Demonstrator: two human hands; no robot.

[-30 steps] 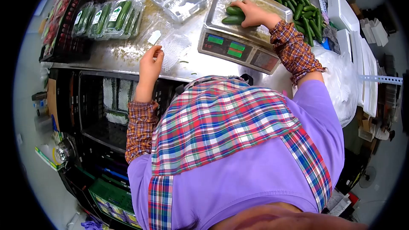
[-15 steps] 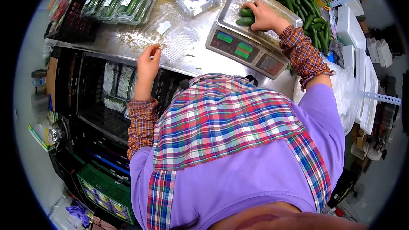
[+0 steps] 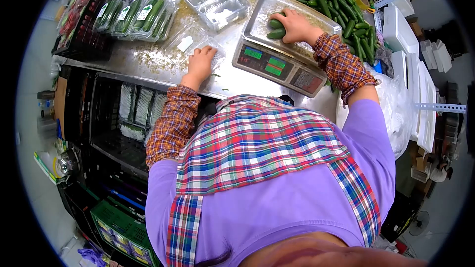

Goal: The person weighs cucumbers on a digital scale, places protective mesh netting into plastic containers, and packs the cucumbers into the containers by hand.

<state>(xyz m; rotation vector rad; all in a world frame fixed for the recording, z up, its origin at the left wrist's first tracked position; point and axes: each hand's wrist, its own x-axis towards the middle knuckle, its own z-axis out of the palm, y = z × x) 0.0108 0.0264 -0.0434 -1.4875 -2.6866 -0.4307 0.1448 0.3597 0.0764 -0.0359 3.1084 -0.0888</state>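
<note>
Two cucumbers (image 3: 276, 34) under the right hand (image 3: 298, 27)

Right grip closes around the cucumbers' right ends, on the scale pan (image 3: 277, 3). Left hand (image 3: 199, 65), left of the scale (image 3: 264, 64) on the bench (image 3: 230, 80), has fingers over white netting (image 3: 217, 55); cannot tell if it pinches any. Beyond: open clear clamshell (image 3: 242, 8). Packed cucumber trays (image 3: 144, 15) far left; cucumber heap (image 3: 346, 7) far right.

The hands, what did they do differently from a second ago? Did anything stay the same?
The left hand moved right, toward the scale, and reached the white mesh; I can't tell whether its grip has closed on it. Nothing was visibly let go. The right hand stayed on the cucumbers on the scale.
</note>
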